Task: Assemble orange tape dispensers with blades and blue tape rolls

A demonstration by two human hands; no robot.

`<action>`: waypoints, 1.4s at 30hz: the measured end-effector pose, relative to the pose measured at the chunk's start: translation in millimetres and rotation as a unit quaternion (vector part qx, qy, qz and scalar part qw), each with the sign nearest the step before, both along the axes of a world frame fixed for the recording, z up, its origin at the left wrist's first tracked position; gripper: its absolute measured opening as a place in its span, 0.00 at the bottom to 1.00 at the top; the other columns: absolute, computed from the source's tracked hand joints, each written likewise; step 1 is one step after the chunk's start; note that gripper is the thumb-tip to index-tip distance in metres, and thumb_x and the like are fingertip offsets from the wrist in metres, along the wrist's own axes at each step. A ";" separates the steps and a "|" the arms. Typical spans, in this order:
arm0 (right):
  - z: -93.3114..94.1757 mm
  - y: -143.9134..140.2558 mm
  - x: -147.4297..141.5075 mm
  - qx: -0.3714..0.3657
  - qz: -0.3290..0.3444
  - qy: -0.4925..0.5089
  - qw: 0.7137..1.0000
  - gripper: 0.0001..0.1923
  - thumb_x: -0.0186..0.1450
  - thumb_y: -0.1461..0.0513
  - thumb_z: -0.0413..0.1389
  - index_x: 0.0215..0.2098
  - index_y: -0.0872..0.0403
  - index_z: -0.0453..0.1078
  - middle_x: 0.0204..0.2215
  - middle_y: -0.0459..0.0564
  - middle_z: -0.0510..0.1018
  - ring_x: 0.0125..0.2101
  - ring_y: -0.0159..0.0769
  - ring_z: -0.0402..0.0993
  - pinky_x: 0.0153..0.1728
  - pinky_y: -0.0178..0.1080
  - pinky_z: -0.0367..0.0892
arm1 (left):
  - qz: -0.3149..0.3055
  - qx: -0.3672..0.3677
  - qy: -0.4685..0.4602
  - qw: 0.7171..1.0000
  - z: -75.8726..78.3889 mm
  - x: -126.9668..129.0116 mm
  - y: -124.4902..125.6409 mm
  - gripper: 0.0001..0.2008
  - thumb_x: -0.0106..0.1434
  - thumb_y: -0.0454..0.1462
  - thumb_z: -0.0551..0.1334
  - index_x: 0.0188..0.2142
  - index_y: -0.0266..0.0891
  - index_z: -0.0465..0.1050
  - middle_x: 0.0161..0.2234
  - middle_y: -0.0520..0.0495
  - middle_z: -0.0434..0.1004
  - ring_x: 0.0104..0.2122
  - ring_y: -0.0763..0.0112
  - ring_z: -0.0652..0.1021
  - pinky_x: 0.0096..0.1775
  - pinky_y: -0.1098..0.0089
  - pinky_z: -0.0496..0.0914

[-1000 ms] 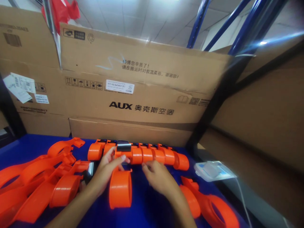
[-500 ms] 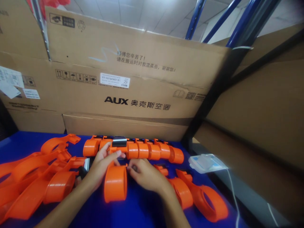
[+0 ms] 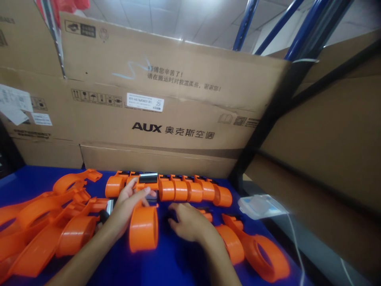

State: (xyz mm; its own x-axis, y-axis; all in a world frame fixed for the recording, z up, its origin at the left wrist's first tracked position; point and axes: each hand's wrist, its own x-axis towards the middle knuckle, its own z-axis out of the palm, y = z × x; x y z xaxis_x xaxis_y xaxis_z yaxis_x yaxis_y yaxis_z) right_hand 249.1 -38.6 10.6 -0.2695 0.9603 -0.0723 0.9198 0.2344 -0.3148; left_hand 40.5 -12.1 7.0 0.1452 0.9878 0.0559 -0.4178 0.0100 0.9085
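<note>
- Centrally low in the view (clock positions are read about its middle), the held orange dispenser (image 3: 143,229) lies at seven o'clock, its ring toward the wearer and its toothed black-and-white head (image 3: 148,178) toward the far side.
- Left hand (image 3: 127,206), near eight o'clock: clamped on the held orange dispenser, thumb laid across the part between ring and head.
- Right hand (image 3: 189,222), six o'clock: thumb and bent fingers apart, near the ring but not touching it; the palm is hidden, so its contents cannot be told.
- Clear plastic box (image 3: 263,206), four o'clock, by the right edge of the blue tabletop (image 3: 166,268): pale and bluish contents show through, too blurred to name. A white cable (image 3: 295,238) runs down beside it toward five o'clock.
- Cardboard carton (image 3: 184,107), across the middle and upper view: only the printed outer face, marked AUX, is seen, with a white label (image 3: 145,102) at ten o'clock; its interior is hidden.
- Row of orange dispensers (image 3: 195,192), six o'clock, before the carton: rings side by side, black heads toward the cardboard.
- Pile of orange dispensers (image 3: 35,256), eight o'clock: rings overlapping.
- Further orange dispensers (image 3: 251,254), five o'clock, beside the right forearm.
</note>
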 end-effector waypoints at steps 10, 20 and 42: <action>-4.4 0.9 -0.2 0.000 0.018 0.017 1.000 0.20 0.60 0.62 0.61 0.51 0.46 0.75 0.38 0.50 0.82 0.39 0.44 0.77 0.38 0.38 0.63 | -0.013 0.010 0.022 1.000 -4.7 0.0 0.7 0.26 0.59 0.42 0.70 0.53 0.39 0.64 0.37 0.46 0.82 0.22 0.78 0.75 0.27 0.76 0.70; 5.7 1.2 1.3 0.122 -0.001 0.153 0.981 0.08 0.65 0.58 0.57 0.42 0.50 0.72 0.24 0.44 0.74 0.23 0.35 0.68 0.26 0.35 0.57 | 0.001 0.008 0.028 1.000 -10.4 0.4 3.3 0.27 0.60 0.42 0.69 0.55 0.40 0.62 0.35 0.46 0.82 0.22 0.77 0.76 0.29 0.75 0.70; -5.0 13.6 -31.7 0.165 -0.070 0.611 0.771 0.13 0.63 0.55 0.62 0.43 0.50 0.70 0.32 0.48 0.77 0.32 0.38 0.73 0.32 0.37 0.69 | -0.038 0.076 0.113 0.990 -15.4 7.2 1.4 0.24 0.60 0.48 0.67 0.52 0.40 0.67 0.34 0.45 0.81 0.20 0.71 0.77 0.24 0.71 0.71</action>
State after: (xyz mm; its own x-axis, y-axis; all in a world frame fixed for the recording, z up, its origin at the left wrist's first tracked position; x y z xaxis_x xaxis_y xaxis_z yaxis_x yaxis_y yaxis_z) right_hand 217.3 -25.0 5.6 0.1655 0.8981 0.4075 0.0072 0.4120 -0.9111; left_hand 47.7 -10.7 -8.4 0.2452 0.9560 0.1610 -0.2080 -0.1103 0.9719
